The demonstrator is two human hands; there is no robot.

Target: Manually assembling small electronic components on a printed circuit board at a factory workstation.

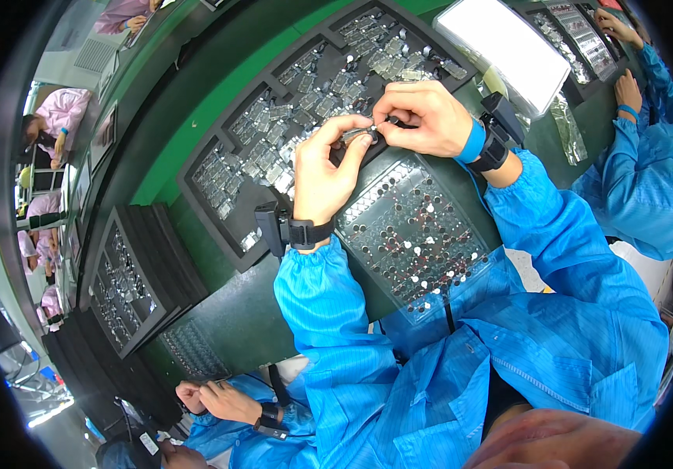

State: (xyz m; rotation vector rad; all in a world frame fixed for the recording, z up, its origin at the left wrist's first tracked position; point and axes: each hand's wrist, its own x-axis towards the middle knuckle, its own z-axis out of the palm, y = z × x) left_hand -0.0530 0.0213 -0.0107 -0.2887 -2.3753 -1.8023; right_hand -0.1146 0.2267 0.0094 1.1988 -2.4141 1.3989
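Observation:
My left hand (326, 173) pinches a small metallic electronic module (356, 134) between thumb and fingers. The fingertips of my right hand (428, 117) are closed at the module's right end, by a small dark piece; what exactly they grip is partly hidden. Both hands are over the near edge of a large black foam tray (252, 205), whose compartments hold many similar silvery modules (262, 117). Just below my hands lies a clear plastic tray (408, 173) with small round parts, some dark, some silvery, with thin reddish wires.
A white rectangular sheet or lid (502, 55) lies at the back right, beside clear plastic wrapping (567, 129). Stacked black foam trays (166, 258) stand to the left. Co-workers' hands are at work at the lower left (227, 402) and far right (628, 90).

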